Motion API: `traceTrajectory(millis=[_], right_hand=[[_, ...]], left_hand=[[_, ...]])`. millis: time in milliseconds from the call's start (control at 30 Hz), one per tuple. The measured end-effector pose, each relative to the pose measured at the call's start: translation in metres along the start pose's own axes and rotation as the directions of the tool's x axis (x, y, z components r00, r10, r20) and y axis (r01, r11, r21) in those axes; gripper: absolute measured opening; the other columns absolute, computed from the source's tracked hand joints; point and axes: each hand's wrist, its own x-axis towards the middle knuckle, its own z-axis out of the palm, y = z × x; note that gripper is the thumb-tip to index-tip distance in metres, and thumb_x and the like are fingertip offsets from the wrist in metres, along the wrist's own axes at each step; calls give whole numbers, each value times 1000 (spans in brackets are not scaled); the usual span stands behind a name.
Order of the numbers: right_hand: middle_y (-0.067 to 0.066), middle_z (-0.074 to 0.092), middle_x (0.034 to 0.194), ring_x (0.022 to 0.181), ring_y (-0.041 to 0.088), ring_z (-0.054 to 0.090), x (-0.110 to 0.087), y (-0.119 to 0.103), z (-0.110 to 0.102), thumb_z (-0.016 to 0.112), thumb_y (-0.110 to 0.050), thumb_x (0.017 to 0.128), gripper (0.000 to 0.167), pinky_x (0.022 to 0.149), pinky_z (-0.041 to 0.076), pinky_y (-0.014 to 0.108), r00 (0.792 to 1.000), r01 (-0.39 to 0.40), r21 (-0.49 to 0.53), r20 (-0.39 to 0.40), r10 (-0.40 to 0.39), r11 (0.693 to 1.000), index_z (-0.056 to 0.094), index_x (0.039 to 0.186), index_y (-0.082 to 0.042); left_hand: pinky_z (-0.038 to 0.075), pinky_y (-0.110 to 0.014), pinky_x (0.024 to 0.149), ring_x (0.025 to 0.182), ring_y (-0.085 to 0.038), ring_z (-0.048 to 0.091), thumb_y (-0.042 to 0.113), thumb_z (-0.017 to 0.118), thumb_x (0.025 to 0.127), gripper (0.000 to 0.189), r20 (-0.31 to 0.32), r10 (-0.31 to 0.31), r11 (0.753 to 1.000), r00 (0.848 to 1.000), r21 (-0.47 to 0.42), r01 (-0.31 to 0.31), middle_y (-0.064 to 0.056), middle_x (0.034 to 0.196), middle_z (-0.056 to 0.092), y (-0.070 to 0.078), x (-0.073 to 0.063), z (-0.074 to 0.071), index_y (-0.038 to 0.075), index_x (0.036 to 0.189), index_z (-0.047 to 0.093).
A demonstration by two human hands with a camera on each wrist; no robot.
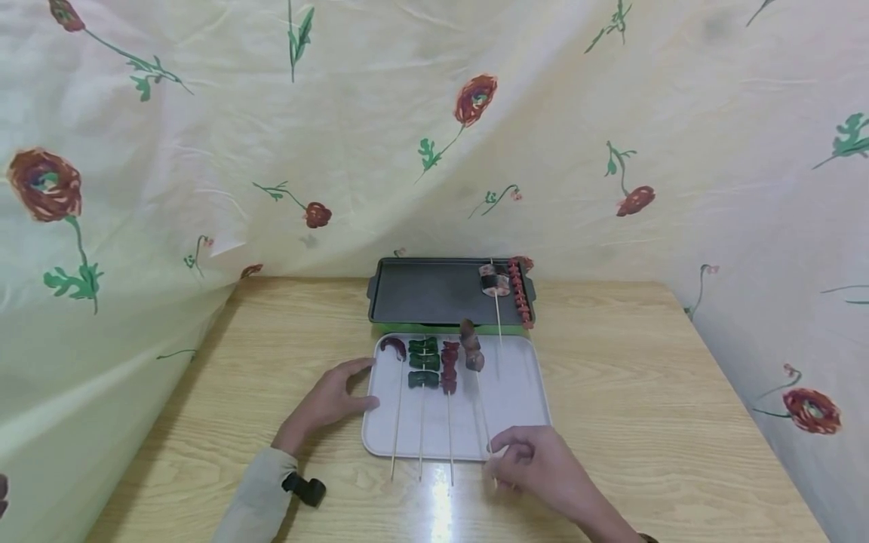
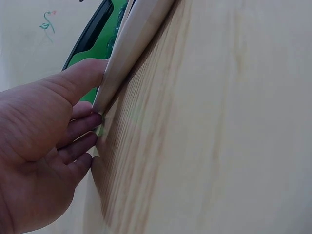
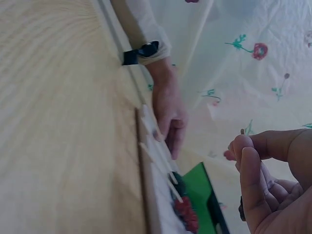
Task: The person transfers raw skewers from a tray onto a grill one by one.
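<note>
My right hand (image 1: pixel 536 464) pinches the thin stick of a skewer with brown rounded pieces (image 1: pixel 471 347), whose top end lies near the tray's far edge. In the right wrist view, thumb and fingertips (image 3: pixel 242 146) meet at a short stick end. With spread fingers, my left hand (image 1: pixel 334 394) touches the left edge of the white tray (image 1: pixel 523 407). On the tray lie a skewer with a dark red curved piece (image 1: pixel 392 347), one with green pieces (image 1: pixel 424 362) and one with red chunks (image 1: pixel 449 367).
Behind the tray stands a black griddle plate (image 1: pixel 428 290) on a green base. At its right are a skewer with pale and black pieces (image 1: pixel 494 280) and a red chunk skewer (image 1: pixel 520 294). A flowered cloth (image 1: pixel 380 151) hangs behind the wooden table (image 1: pixel 611 362).
</note>
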Motion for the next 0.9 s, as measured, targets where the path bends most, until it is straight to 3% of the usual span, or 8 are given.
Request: traceTrajectory(millis=[267,500,900], right_hand=[[11,71,74,67,30,70,13,-22,-18,77,-16,91,34,60,63,35,999,42,19,-33,-42,999,68,113,8],[11,73,74,70,36,71,35,-37,-35,75,-13,92,30,61,64,35,994,77,-31,-72,-79,997,68,112,9],[14,76,86,73,22,71,79,-56,-49,74,-15,95,31,65,64,33,991,68,-40,-114,-72,997,69,116,7]], left_hand=[[31,-51,124,150,-32,36,30,85,86,76,-5,-12,1000,1000,-7,12,-8,157,47,1,0,-1,14,151,50],[31,-52,123,149,-32,37,30,85,85,75,-2,-23,1000,1000,-12,23,-8,157,47,0,0,-1,15,151,51],[31,-52,123,150,-31,36,29,85,85,75,-9,-46,999,999,-20,46,-7,158,47,1,0,1,17,151,51]])
